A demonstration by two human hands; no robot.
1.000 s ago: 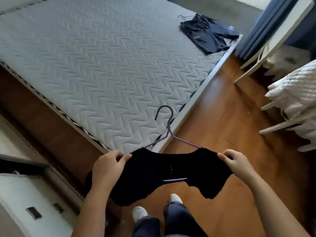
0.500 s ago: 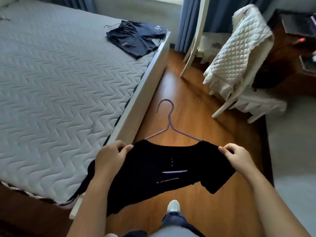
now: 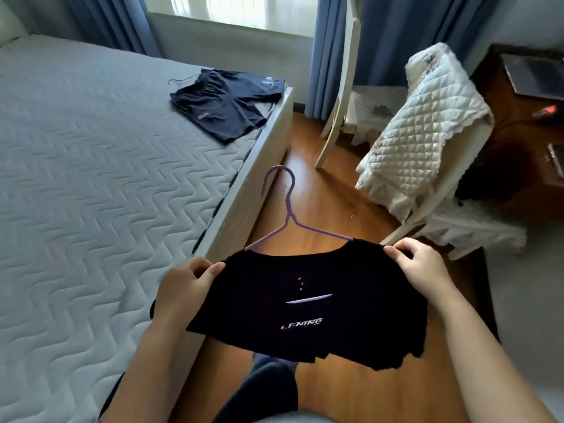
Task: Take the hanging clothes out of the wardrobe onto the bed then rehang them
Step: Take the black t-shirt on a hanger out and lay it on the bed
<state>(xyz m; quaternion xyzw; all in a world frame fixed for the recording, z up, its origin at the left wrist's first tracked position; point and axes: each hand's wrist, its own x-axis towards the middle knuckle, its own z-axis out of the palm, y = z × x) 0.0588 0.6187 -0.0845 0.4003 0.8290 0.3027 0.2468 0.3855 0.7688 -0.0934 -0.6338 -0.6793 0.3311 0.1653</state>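
A black shirt point(image 3: 308, 303) on a purple hanger point(image 3: 288, 213) is gripped at its shoulders by the left hand point(image 3: 183, 290) and right hand point(image 3: 422, 268), above the floor point(image 3: 332, 193) beside the bed point(image 3: 91, 184).

Black T-shirt point(image 3: 305, 306) on a purple hanger point(image 3: 288, 219) is hanging level above the floor; dark shorts point(image 3: 224, 106) are lying flat near the bed point(image 3: 91, 178) corner.
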